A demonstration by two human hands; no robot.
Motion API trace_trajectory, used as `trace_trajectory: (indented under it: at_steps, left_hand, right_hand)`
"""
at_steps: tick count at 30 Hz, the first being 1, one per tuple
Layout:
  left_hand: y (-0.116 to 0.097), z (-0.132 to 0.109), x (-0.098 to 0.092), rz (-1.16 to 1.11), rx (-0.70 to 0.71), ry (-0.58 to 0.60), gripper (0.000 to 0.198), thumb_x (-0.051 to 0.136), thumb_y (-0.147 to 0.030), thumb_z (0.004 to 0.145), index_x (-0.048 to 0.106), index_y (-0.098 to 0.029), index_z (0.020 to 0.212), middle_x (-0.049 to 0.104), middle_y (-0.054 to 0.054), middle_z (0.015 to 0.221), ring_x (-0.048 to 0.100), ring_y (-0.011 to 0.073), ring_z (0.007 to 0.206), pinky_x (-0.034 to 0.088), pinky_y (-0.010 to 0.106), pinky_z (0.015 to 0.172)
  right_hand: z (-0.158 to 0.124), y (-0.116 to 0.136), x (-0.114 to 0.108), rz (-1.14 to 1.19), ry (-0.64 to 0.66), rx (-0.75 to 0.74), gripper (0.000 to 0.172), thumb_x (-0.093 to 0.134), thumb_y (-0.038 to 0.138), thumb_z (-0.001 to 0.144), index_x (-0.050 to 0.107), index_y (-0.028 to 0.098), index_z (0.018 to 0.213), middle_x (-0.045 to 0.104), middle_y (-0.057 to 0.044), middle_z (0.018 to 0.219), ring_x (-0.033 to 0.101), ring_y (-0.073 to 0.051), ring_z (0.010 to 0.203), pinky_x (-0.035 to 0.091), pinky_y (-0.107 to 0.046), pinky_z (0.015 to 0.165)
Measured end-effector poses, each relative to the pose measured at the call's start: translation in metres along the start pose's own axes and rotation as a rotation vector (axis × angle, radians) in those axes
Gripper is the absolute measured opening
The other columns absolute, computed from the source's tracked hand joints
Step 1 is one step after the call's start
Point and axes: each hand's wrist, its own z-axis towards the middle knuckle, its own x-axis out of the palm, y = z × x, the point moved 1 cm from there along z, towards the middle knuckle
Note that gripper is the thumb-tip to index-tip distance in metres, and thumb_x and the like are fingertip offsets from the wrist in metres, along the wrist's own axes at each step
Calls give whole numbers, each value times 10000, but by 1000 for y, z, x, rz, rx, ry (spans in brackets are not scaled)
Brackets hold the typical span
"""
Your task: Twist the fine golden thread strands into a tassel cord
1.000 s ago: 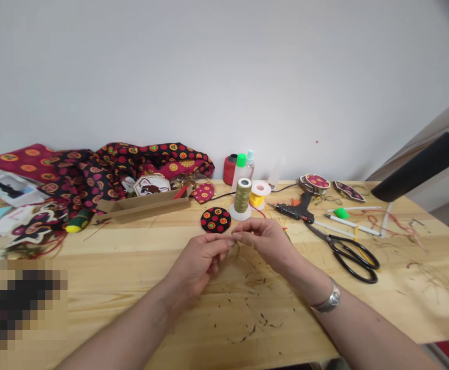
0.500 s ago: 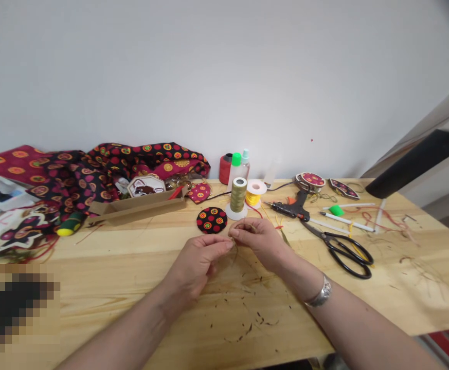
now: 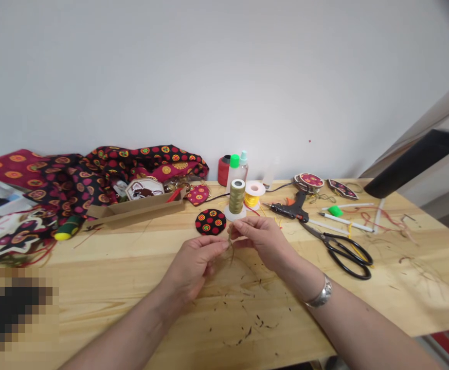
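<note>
My left hand (image 3: 197,262) and my right hand (image 3: 265,239) meet over the middle of the wooden table (image 3: 131,288). Both pinch a thin olive thread (image 3: 231,249) between their fingertips, and a short length hangs down between them. Just behind the hands stands a spool of olive thread (image 3: 237,198) on a white base. A round black fabric patch with red and yellow dots (image 3: 210,221) lies flat to its left. A metal bracelet sits on my right wrist.
Black scissors (image 3: 343,249), a black glue gun (image 3: 291,208), white pens and a green cap lie to the right. A yellow ribbon spool (image 3: 254,191), bottles (image 3: 235,167), a cardboard lid (image 3: 135,208) and heaped patterned cloth (image 3: 104,172) line the back left. Thread scraps litter the table.
My hands have stayed pinched together on the thread, with the right hand lifting slightly toward the spool. The view has drifted a little.
</note>
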Motion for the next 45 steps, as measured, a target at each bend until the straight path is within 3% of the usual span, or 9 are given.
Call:
trace_trajectory:
  at_steps: [6, 15, 19, 24, 29, 35, 45]
  left_hand:
    - [2, 1, 0, 44, -4, 54, 167, 717, -266, 564, 664, -131, 646, 442, -57, 460, 283, 24, 385, 138, 188, 376]
    - [3, -5, 4, 167, 29, 142, 143, 696, -271, 595, 665, -132, 611, 424, -53, 455, 242, 30, 400, 129, 206, 395]
    - [4, -3, 3, 85, -3, 140, 151, 709, -271, 577, 654, -132, 598, 379, -72, 419, 221, 22, 380, 111, 201, 387]
    - [2, 2, -1, -47, -13, 62, 184, 724, -272, 558, 658, -130, 655, 397, -73, 430, 263, 18, 378, 145, 179, 379]
    - [-1, 3, -2, -107, 6, -29, 205, 737, -266, 539, 655, -130, 670, 414, -73, 440, 291, 20, 386, 175, 167, 368]
    - [-3, 1, 1, -107, 7, -23, 185, 736, -255, 536, 652, -122, 634, 419, -69, 443, 297, 21, 401, 180, 158, 367]
    - [1, 0, 0, -12, 36, 34, 170, 689, -281, 616, 661, -127, 681, 548, -23, 509, 329, 15, 390, 188, 163, 377]
  right_hand:
    - [1, 3, -3, -10, -82, -25, 258, 627, 380, 672, 628, 122, 653, 567, -16, 625, 499, -91, 574, 401, -232, 542]
    - [8, 3, -8, -165, -128, -104, 303, 547, 322, 726, 539, 126, 494, 434, 32, 421, 362, -66, 408, 265, -222, 435]
    - [10, 0, -8, -138, -81, -69, 339, 546, 401, 737, 560, 125, 541, 493, 13, 474, 407, -68, 432, 333, -213, 451]
    - [5, -3, -3, 6, -10, 106, 575, 395, 610, 755, 648, 101, 669, 616, -102, 670, 557, -139, 600, 470, -279, 555]
    - [2, -7, 0, 37, 21, 101, 375, 609, 474, 683, 661, 103, 704, 622, -69, 705, 570, -124, 635, 467, -279, 624]
    - [-2, -8, 9, 168, 152, 52, 251, 658, 350, 674, 658, 119, 774, 626, -44, 713, 588, -147, 737, 454, -324, 752]
    - [-3, -6, 8, 149, 148, 130, 260, 659, 340, 667, 611, 98, 747, 590, -24, 627, 559, -98, 516, 470, -216, 449]
